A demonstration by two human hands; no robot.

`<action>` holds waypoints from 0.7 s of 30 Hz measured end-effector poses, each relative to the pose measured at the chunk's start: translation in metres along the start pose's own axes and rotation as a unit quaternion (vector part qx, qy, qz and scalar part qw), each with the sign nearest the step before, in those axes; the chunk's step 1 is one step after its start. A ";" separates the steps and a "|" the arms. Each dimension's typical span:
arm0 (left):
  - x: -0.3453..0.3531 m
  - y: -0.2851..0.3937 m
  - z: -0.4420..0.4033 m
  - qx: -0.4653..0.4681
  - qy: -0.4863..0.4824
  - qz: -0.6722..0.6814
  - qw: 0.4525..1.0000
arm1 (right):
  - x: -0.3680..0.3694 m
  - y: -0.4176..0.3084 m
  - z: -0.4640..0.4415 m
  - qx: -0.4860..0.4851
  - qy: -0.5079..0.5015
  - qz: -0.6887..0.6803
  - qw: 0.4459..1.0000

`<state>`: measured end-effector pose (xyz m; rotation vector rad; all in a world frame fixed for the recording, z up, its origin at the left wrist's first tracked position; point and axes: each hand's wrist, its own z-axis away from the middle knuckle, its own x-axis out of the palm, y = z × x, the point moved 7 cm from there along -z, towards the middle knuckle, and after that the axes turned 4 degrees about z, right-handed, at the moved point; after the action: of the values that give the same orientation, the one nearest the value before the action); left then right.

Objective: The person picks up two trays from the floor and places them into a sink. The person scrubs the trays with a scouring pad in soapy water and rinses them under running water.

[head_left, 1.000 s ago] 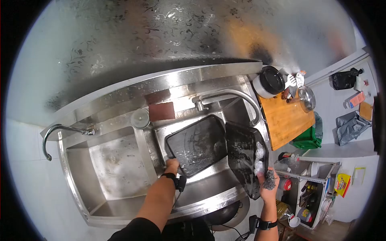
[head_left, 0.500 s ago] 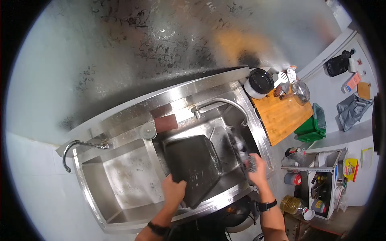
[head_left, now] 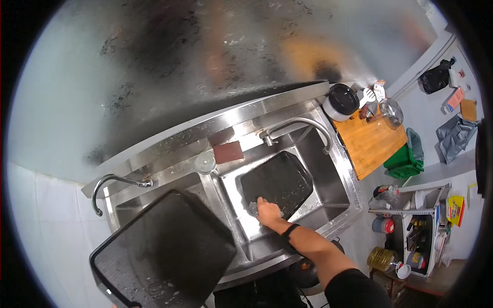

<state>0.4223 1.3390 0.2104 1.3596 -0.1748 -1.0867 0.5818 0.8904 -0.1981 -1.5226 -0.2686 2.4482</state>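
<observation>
A large black tray is tilted up over the left basin, close to the camera. Only a sliver of my left hand shows at its lower left edge, at the frame's bottom; the rest is hidden. My right hand is closed around a grey steel-wool scrubber. It is at the lower left edge of a second black tray, which lies wet in the right basin.
Two curved faucets stand behind the basins. A brown pad and a round lidded container sit on the sink ledge. Rightward are a cutting board, a black-lidded pot, a green bin and a shelf rack.
The tray at my left hand has moved left from the right basin and up toward the camera. My right hand has moved left with the scrubber to the other tray.
</observation>
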 end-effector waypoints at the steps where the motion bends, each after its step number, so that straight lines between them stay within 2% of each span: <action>1: -0.022 -0.009 -0.004 0.013 0.051 0.011 0.999 | 0.021 -0.006 -0.007 0.002 -0.010 0.020 1.000; 2: -0.053 -0.041 -0.018 -0.048 0.043 0.023 0.998 | 0.040 -0.009 -0.014 0.004 -0.020 0.040 0.999; 3: -0.057 -0.037 -0.021 -0.014 0.040 0.021 0.999 | 0.057 -0.009 -0.020 0.012 -0.024 0.048 0.998; 7: -0.070 -0.058 -0.045 -0.024 0.073 0.028 0.997 | 0.102 -0.008 -0.027 0.062 -0.066 0.020 0.996; 9: -0.063 -0.069 -0.064 -0.067 0.061 -0.013 0.996 | 0.086 -0.014 -0.018 0.065 -0.090 0.031 0.993; 11: -0.059 -0.106 -0.099 -0.054 0.010 -0.010 0.998 | 0.054 -0.024 -0.002 0.059 -0.084 0.018 0.995; 12: -0.048 -0.117 -0.119 -0.014 -0.009 -0.078 0.997 | 0.031 -0.031 0.009 0.076 -0.051 0.004 0.996; 13: -0.033 -0.128 -0.139 0.026 -0.025 -0.146 0.989 | 0.014 -0.034 0.019 0.063 0.022 0.002 0.998; 15: -0.006 -0.175 -0.172 0.107 -0.082 -0.053 0.990 | -0.029 -0.051 0.050 0.001 0.163 -0.074 0.984; 16: 0.023 -0.144 -0.170 0.089 -0.094 0.005 0.992 | -0.061 -0.076 0.066 -0.022 0.186 -0.078 0.979; 17: 0.028 -0.204 -0.205 0.119 -0.096 -0.149 0.977 | -0.080 -0.096 0.079 -0.038 0.214 -0.112 0.970; 18: 0.046 -0.205 -0.215 0.048 -0.118 -0.104 0.986 | -0.087 -0.112 0.084 -0.033 0.184 -0.141 0.972; 19: 0.066 -0.225 -0.235 0.049 -0.140 -0.129 0.981 | -0.087 -0.138 0.087 -0.039 0.158 -0.205 0.965; 20: 0.088 -0.266 -0.259 0.086 -0.162 -0.100 0.978 | -0.085 -0.163 0.089 -0.041 0.136 -0.265 0.954; 21: 0.103 -0.274 -0.270 0.124 -0.187 -0.070 0.972 | -0.080 -0.182 0.087 -0.039 0.114 -0.322 0.939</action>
<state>0.5148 1.4984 -0.1428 1.3906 -0.5117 -1.4736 0.5571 1.0370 -0.0405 -1.4355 -0.6994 1.7526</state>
